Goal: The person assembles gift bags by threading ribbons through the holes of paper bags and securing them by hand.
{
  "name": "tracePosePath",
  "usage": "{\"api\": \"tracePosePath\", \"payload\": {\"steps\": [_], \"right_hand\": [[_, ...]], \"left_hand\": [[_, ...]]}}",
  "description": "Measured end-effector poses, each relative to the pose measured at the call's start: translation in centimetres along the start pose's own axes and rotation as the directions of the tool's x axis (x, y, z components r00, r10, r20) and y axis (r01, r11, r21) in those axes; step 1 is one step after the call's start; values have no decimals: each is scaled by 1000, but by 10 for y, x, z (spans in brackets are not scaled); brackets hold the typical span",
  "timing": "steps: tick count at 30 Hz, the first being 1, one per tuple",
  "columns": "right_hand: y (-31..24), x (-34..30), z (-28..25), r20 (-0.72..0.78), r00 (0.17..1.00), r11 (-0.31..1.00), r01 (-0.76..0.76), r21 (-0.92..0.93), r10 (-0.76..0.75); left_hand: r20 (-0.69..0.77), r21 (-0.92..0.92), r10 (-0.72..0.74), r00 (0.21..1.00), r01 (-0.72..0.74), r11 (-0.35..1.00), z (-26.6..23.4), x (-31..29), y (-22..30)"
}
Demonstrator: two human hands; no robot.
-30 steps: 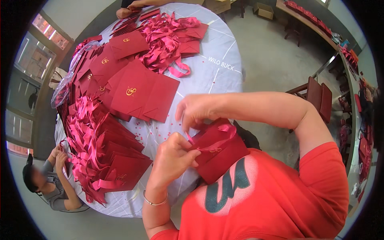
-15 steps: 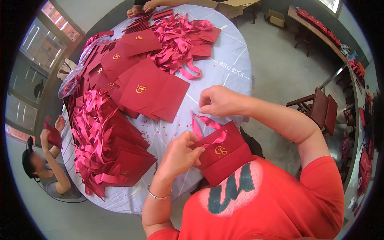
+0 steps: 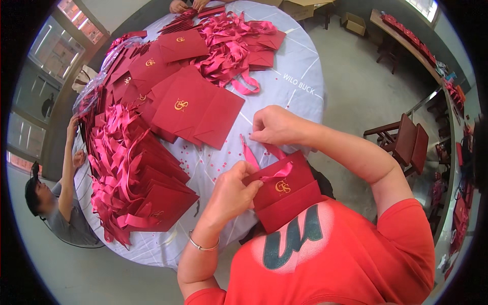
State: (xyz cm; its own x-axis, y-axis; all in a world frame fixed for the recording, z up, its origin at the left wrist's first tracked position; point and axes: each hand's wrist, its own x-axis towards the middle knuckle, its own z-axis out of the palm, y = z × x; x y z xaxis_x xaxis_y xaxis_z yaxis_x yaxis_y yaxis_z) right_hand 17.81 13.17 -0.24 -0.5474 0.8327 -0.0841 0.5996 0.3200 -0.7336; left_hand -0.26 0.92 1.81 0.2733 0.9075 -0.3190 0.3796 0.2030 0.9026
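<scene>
Close to my body, a small red paper bag (image 3: 303, 172) with a gold emblem leans against my shirt. My left hand (image 3: 231, 190) is closed on its upper left corner, thumb on the front near the ribbon. A pink ribbon (image 3: 248, 154) runs through the bag's top, one end standing up free. Above the bag, my right hand (image 3: 277, 124) pinches the ribbon's other length between thumb and fingers. Just left of my hands stands a stack of red bags (image 3: 168, 203) with pink ribbons. Beyond them lie flat red bags (image 3: 219, 118) on the table.
A pale cloth covers the round table (image 3: 300, 61), with small red dots strewn on it. Loose pink ribbons (image 3: 229, 56) heap at the far side. Co-workers' hands (image 3: 201, 4) show at the far edge; another person (image 3: 71, 203) sits left. A wooden chair (image 3: 401, 137) stands right.
My right hand has shifted slightly left, drawing the ribbon's end closer to its fingers. The person at left has lowered a red piece and now reaches to the stacks.
</scene>
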Motion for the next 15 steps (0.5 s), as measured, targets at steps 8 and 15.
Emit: {"api": "tracePosePath", "payload": {"steps": [8,15], "right_hand": [[8,8,11,33,996,929,-85,360,78],[-4,2,-1,-2,999,945,-48,324,52]], "left_hand": [[5,-29,-12,1000,13,1000,3,0,0],[21,-67,-45,999,47,997,1,4,-4]]}}
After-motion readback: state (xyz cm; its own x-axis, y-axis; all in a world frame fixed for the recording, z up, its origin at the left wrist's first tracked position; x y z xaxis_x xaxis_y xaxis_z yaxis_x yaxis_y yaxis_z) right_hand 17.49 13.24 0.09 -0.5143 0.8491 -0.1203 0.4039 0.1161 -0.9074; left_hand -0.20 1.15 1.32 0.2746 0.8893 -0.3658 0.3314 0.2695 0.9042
